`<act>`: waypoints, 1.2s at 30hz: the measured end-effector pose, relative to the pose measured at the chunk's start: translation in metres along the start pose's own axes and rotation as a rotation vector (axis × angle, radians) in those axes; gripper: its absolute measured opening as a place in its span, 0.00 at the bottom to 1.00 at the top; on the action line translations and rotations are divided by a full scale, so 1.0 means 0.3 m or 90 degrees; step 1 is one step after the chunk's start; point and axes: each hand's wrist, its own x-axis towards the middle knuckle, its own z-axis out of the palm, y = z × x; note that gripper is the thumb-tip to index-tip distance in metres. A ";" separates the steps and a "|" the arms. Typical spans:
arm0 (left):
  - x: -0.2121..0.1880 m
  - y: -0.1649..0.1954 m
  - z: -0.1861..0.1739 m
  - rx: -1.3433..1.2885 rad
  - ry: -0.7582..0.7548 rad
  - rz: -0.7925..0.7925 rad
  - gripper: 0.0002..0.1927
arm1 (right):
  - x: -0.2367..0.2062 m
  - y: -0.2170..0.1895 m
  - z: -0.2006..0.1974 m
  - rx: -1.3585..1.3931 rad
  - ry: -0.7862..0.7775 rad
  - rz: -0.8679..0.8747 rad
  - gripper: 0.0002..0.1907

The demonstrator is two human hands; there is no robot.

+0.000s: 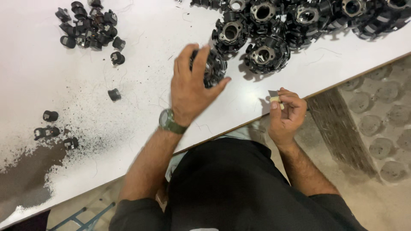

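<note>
The left hand point(190, 87), wearing a green wristwatch point(170, 121), is closing its fingers around 1 black ring-shaped part point(213, 67) with a metal centre, gripping it from above where it is sitting on the white table point(51, 85), just beside the near edge of the heap; the thumb is pressing on its right side and the fingers are curling over its top. The right hand point(286, 112) is hovering past the table edge, pinching a small pale, yellowish piece point(276, 100) between thumb and fingertips, with the other fingers curled in; what that piece is cannot be told. A big heap of the same black ring parts point(295, 21) is lying along the far right of the table, at least 8 showing, so by the look of it most of the batch is still waiting to be handled. Far left, a cluster of small black caps point(87, 28) is sitting in a loose pile, with a few strays near it, and 4 more small caps point(53, 130) are lying apart at the near left. Dark dust and grit point(81, 124) are spreading over the near-left part of the table, and thin hair-like strands are lying across it. Judging from this, the work is appearing to be at an early or middle stage: 1 ring in hand, many untouched, and no clearly finished group can be told apart
</note>
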 end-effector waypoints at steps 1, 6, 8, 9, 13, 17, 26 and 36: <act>0.018 -0.018 0.010 0.016 0.013 -0.009 0.50 | -0.007 -0.007 0.002 0.001 -0.001 -0.006 0.13; -0.034 0.029 0.018 0.018 -0.031 -0.039 0.47 | -0.003 -0.045 -0.057 0.035 0.073 0.032 0.12; -0.120 0.108 0.004 -0.027 -0.084 -0.025 0.48 | 0.007 -0.067 -0.105 0.020 0.135 0.042 0.12; -0.146 0.145 0.002 -0.057 -0.115 -0.020 0.48 | 0.027 -0.072 -0.126 0.019 0.169 0.048 0.12; -0.163 0.277 0.046 -0.048 -0.182 0.195 0.46 | 0.080 -0.096 -0.160 0.059 0.231 0.000 0.11; 0.053 0.407 0.179 -0.025 -0.163 0.333 0.46 | 0.135 -0.143 -0.156 0.166 0.291 0.037 0.11; 0.186 0.451 0.136 -0.025 -0.099 0.346 0.50 | 0.363 -0.126 -0.172 0.087 0.231 -0.004 0.09; 0.280 0.071 0.067 -0.015 -0.055 0.057 0.74 | 0.403 0.007 -0.173 0.146 0.333 -0.058 0.09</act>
